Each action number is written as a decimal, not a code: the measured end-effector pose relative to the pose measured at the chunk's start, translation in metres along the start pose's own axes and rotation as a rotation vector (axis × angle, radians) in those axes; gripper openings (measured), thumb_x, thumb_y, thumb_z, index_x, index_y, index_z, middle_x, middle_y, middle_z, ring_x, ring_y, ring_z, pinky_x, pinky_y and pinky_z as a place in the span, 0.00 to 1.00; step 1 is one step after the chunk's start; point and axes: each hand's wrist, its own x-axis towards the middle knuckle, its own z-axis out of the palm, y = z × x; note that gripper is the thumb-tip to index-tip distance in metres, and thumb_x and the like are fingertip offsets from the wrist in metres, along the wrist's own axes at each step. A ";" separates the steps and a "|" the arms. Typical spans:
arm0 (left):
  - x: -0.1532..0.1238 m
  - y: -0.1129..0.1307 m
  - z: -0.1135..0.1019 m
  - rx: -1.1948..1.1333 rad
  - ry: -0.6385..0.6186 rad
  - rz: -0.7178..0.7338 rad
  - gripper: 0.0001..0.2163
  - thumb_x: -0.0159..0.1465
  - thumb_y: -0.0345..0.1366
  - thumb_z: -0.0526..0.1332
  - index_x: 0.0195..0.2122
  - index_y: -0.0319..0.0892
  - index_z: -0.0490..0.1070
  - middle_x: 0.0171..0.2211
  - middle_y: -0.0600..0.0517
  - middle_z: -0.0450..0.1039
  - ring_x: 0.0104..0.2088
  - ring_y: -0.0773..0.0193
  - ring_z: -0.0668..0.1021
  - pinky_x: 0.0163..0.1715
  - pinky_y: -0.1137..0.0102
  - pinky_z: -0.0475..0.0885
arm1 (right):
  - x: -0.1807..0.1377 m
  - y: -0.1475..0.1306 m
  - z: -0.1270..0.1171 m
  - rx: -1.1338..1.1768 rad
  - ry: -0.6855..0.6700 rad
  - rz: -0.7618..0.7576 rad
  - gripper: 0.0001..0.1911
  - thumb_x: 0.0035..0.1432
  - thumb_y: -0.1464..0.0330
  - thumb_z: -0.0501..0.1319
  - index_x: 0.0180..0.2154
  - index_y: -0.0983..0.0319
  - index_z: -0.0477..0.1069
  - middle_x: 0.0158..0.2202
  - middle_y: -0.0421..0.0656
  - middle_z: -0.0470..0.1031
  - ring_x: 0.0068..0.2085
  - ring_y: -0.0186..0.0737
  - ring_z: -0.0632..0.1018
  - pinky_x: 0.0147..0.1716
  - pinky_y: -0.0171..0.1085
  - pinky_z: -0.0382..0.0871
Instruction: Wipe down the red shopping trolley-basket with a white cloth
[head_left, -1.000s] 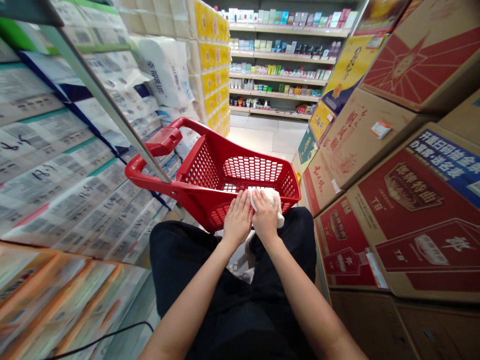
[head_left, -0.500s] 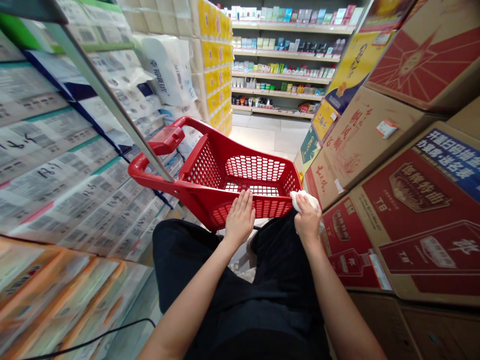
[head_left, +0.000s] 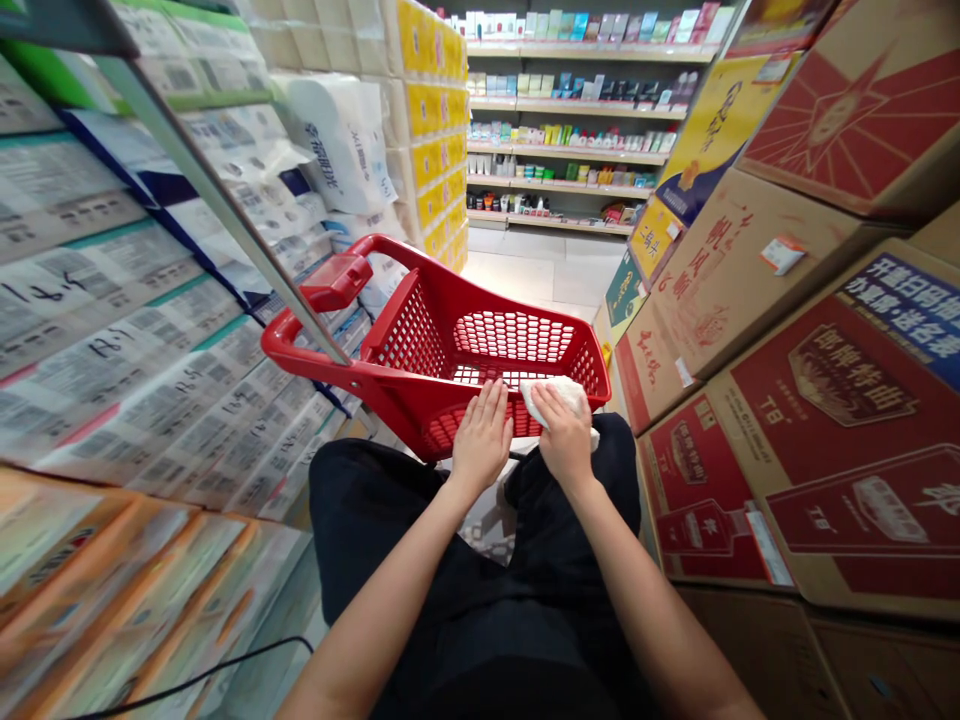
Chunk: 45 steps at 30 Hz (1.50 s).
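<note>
A red plastic shopping basket point(head_left: 420, 330) with a long handle lies tilted in the aisle in front of my knees. My left hand point(head_left: 481, 435) rests flat on its near rim, fingers stretched out. My right hand point(head_left: 564, 435) presses a white cloth point(head_left: 559, 393) against the same rim, just right of the left hand, fingers closed over it. The basket holds nothing that I can see.
Stacked brown and red cartons point(head_left: 795, 330) wall the right side. Shelves of packaged paper goods point(head_left: 135, 300) and a slanted metal bar point(head_left: 225, 215) line the left. A tiled aisle point(head_left: 540, 275) leads to far product shelves point(head_left: 570, 120). A black cable point(head_left: 187, 680) lies at the lower left.
My right hand with the cloth went from mid-rim out to the basket's right corner, then came back left along the rim. My left hand stayed put.
</note>
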 end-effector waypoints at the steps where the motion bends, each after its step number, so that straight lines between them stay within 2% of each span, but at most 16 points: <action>1: 0.000 0.000 0.000 -0.003 0.001 0.001 0.26 0.71 0.37 0.44 0.69 0.36 0.43 0.69 0.46 0.49 0.70 0.59 0.50 0.67 0.60 0.53 | -0.005 0.014 -0.002 -0.014 0.025 0.033 0.36 0.52 0.80 0.49 0.61 0.54 0.62 0.62 0.41 0.67 0.63 0.38 0.66 0.66 0.53 0.35; 6: 0.001 0.001 -0.001 -0.014 0.000 -0.006 0.27 0.71 0.37 0.44 0.70 0.37 0.42 0.69 0.46 0.49 0.70 0.59 0.49 0.67 0.60 0.52 | -0.022 0.080 -0.009 -0.011 0.130 0.272 0.37 0.48 0.78 0.49 0.60 0.53 0.65 0.62 0.40 0.67 0.63 0.39 0.66 0.65 0.54 0.41; 9: 0.001 0.000 0.000 -0.010 -0.006 -0.002 0.27 0.71 0.37 0.44 0.70 0.36 0.42 0.69 0.46 0.48 0.70 0.59 0.49 0.67 0.60 0.51 | -0.022 0.091 -0.010 0.010 0.150 0.364 0.36 0.47 0.78 0.49 0.58 0.55 0.67 0.61 0.41 0.68 0.63 0.40 0.66 0.65 0.53 0.46; 12: 0.000 0.000 0.001 -0.007 -0.002 -0.001 0.27 0.71 0.37 0.44 0.70 0.36 0.42 0.69 0.46 0.49 0.70 0.59 0.49 0.67 0.60 0.52 | -0.014 0.066 -0.006 -0.008 0.117 0.360 0.36 0.48 0.78 0.48 0.59 0.58 0.66 0.62 0.43 0.67 0.65 0.41 0.64 0.64 0.53 0.47; 18: 0.000 0.000 0.000 0.004 0.002 -0.002 0.26 0.71 0.36 0.44 0.69 0.36 0.46 0.69 0.46 0.49 0.70 0.59 0.50 0.67 0.60 0.52 | 0.008 -0.020 0.013 0.046 0.008 0.115 0.34 0.51 0.79 0.49 0.61 0.59 0.64 0.63 0.43 0.66 0.65 0.41 0.63 0.66 0.51 0.42; 20: 0.000 0.000 -0.001 0.005 -0.004 -0.004 0.26 0.71 0.36 0.44 0.69 0.36 0.46 0.69 0.46 0.50 0.70 0.59 0.50 0.67 0.60 0.52 | 0.012 -0.034 0.016 0.069 0.001 0.076 0.34 0.53 0.79 0.49 0.61 0.58 0.63 0.63 0.42 0.66 0.65 0.40 0.63 0.66 0.50 0.42; 22: 0.000 0.001 -0.001 0.005 -0.007 -0.008 0.25 0.71 0.37 0.44 0.69 0.36 0.47 0.69 0.46 0.50 0.70 0.59 0.50 0.67 0.60 0.52 | 0.011 -0.033 0.015 0.076 -0.002 0.039 0.34 0.53 0.79 0.49 0.61 0.57 0.63 0.63 0.41 0.66 0.65 0.38 0.64 0.66 0.49 0.41; 26: 0.000 0.001 0.000 0.002 -0.003 -0.005 0.27 0.71 0.37 0.44 0.70 0.37 0.42 0.69 0.46 0.49 0.70 0.59 0.50 0.67 0.59 0.53 | -0.002 0.004 0.006 0.040 0.019 0.014 0.37 0.51 0.81 0.48 0.62 0.55 0.62 0.63 0.39 0.66 0.65 0.35 0.64 0.66 0.48 0.41; 31: 0.000 0.001 -0.001 -0.010 -0.001 -0.006 0.27 0.71 0.37 0.44 0.70 0.37 0.40 0.69 0.47 0.49 0.70 0.59 0.49 0.67 0.60 0.52 | -0.019 0.073 -0.007 0.023 0.122 0.256 0.39 0.47 0.79 0.49 0.61 0.53 0.64 0.62 0.39 0.67 0.64 0.39 0.65 0.64 0.50 0.50; 34: 0.000 0.001 -0.001 -0.013 0.002 -0.008 0.27 0.71 0.37 0.44 0.70 0.37 0.42 0.69 0.46 0.49 0.70 0.59 0.49 0.67 0.60 0.52 | -0.019 0.088 -0.011 0.037 0.144 0.381 0.37 0.46 0.78 0.49 0.59 0.56 0.67 0.62 0.42 0.67 0.64 0.41 0.65 0.62 0.50 0.54; 36: 0.000 0.001 0.000 -0.011 0.003 -0.008 0.26 0.71 0.37 0.44 0.69 0.36 0.43 0.69 0.46 0.49 0.70 0.59 0.49 0.67 0.60 0.51 | -0.015 0.076 -0.010 0.018 0.135 0.413 0.36 0.48 0.78 0.49 0.59 0.58 0.66 0.62 0.44 0.66 0.64 0.43 0.64 0.62 0.53 0.53; 38: -0.001 0.001 0.000 -0.012 0.007 -0.007 0.27 0.71 0.36 0.44 0.69 0.36 0.43 0.69 0.46 0.49 0.70 0.59 0.49 0.67 0.60 0.51 | -0.009 0.049 -0.006 -0.007 0.108 0.381 0.36 0.49 0.79 0.49 0.61 0.59 0.65 0.63 0.46 0.65 0.65 0.45 0.63 0.63 0.55 0.50; 42: -0.001 0.002 -0.001 -0.011 0.016 -0.004 0.27 0.71 0.36 0.44 0.70 0.37 0.43 0.69 0.46 0.49 0.70 0.59 0.50 0.67 0.59 0.52 | 0.006 -0.014 0.009 -0.015 0.001 0.184 0.35 0.52 0.80 0.49 0.62 0.60 0.62 0.63 0.46 0.65 0.66 0.42 0.62 0.65 0.53 0.45; 45: -0.001 0.002 -0.002 -0.002 0.005 -0.005 0.26 0.71 0.36 0.44 0.69 0.36 0.45 0.69 0.46 0.49 0.70 0.59 0.50 0.67 0.59 0.52 | 0.011 -0.037 0.013 0.016 -0.034 0.097 0.33 0.54 0.79 0.49 0.62 0.59 0.62 0.64 0.44 0.64 0.66 0.40 0.62 0.65 0.51 0.44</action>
